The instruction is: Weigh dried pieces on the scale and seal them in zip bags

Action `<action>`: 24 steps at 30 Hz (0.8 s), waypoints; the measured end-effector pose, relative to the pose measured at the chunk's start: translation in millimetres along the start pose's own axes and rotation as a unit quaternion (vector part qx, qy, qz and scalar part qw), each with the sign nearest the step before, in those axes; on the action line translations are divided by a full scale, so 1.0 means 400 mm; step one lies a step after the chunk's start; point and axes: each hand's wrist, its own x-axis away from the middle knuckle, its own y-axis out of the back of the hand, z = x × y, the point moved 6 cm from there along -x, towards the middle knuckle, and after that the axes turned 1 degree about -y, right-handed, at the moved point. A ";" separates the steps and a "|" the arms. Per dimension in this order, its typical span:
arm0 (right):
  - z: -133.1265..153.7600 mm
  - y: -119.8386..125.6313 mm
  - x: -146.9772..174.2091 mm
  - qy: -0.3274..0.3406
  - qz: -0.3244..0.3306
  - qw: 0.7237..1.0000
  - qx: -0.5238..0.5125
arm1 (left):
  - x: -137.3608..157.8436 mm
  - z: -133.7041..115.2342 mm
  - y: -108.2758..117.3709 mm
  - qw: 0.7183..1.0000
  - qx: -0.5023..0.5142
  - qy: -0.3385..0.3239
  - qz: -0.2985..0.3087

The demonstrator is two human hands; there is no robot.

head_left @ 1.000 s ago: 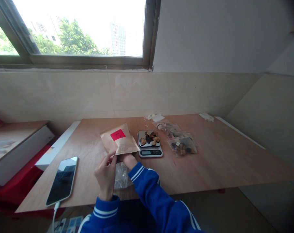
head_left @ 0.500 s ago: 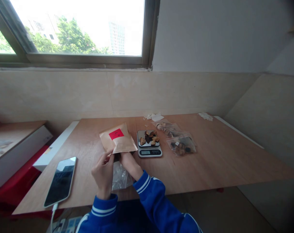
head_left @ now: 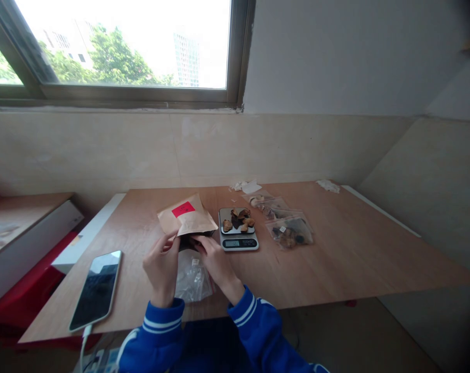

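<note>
A brown kraft paper bag (head_left: 192, 220) with a red label lies with its dark mouth towards me. My left hand (head_left: 162, 267) pinches the left edge of that mouth. At the right side of the opening is my right hand (head_left: 215, 259), its fingers closed on the bag's rim; the fingertips are partly hidden. Beneath my hands lies a clear plastic bag (head_left: 192, 280) with a small white tag. Just right of the paper bag stands a digital kitchen scale (head_left: 240, 243) carrying several dried mushroom pieces (head_left: 238, 220).
Several clear zip bags (head_left: 289, 233) with dried pieces lie right of the scale. White scraps (head_left: 252, 187) sit by the wall. A phone (head_left: 96, 290) on a charging cable lies at the left. The wooden table's front edge (head_left: 320, 304) runs close to me.
My right hand has drawn back out of the paper bag to its mouth. The opening gapes wider, and more of the clear plastic bag shows below.
</note>
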 end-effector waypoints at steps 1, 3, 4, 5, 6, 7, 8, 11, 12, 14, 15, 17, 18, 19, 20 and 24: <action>-0.004 0.006 -0.001 0.004 -0.013 1.000 -0.006 | 0.001 -0.001 -0.003 1.000 0.000 -0.001 0.002; -0.008 0.017 -0.001 0.017 -0.037 0.999 -0.009 | 0.004 0.000 -0.008 1.000 -0.001 0.000 0.004; -0.007 0.023 -0.001 0.023 -0.050 0.998 -0.008 | 0.005 0.001 -0.009 1.000 -0.002 0.000 0.006; -0.004 0.031 0.000 0.028 -0.062 0.998 -0.010 | 0.006 0.002 -0.010 1.000 -0.003 0.001 0.006; 0.000 0.039 0.003 0.031 -0.074 0.997 -0.015 | 0.007 0.002 -0.011 1.000 -0.004 0.000 0.007; 0.005 0.049 0.006 0.031 -0.086 0.995 -0.024 | 0.006 0.003 -0.011 1.000 -0.005 0.000 0.008; 0.010 0.059 0.011 0.030 -0.097 0.994 -0.039 | 0.006 0.003 -0.010 1.000 -0.005 -0.001 0.009; 0.019 0.095 0.034 0.017 -0.139 0.987 -0.083 | 0.001 0.003 -0.006 1.000 -0.006 0.001 0.012; 0.016 0.110 0.044 0.010 -0.164 0.982 -0.089 | -0.002 0.003 -0.005 1.000 -0.006 0.003 0.012; 0.000 0.145 0.062 -0.006 -0.233 0.968 -0.093 | -0.006 0.004 -0.002 1.000 -0.008 0.011 0.012; -0.016 0.164 0.067 -0.018 -0.269 0.958 -0.094 | -0.008 0.005 -0.001 1.000 -0.011 0.016 0.012; -0.060 0.194 0.064 -0.047 -0.319 0.942 -0.099 | -0.012 0.006 0.000 1.000 -0.015 0.022 0.010; -0.087 0.205 0.053 -0.062 -0.324 0.939 -0.100 | -0.014 0.007 0.001 1.000 -0.016 0.023 0.009; -0.116 0.213 0.034 -0.075 -0.316 0.941 -0.099 | -0.016 0.007 0.001 1.000 -0.016 0.022 0.009; -0.144 0.217 0.010 -0.084 -0.296 0.947 -0.094 | -0.016 0.008 0.001 1.000 -0.015 0.021 0.008; -0.244 0.208 -0.102 -0.084 -0.179 0.979 -0.049 | -0.016 0.014 0.001 1.000 -0.009 0.018 0.011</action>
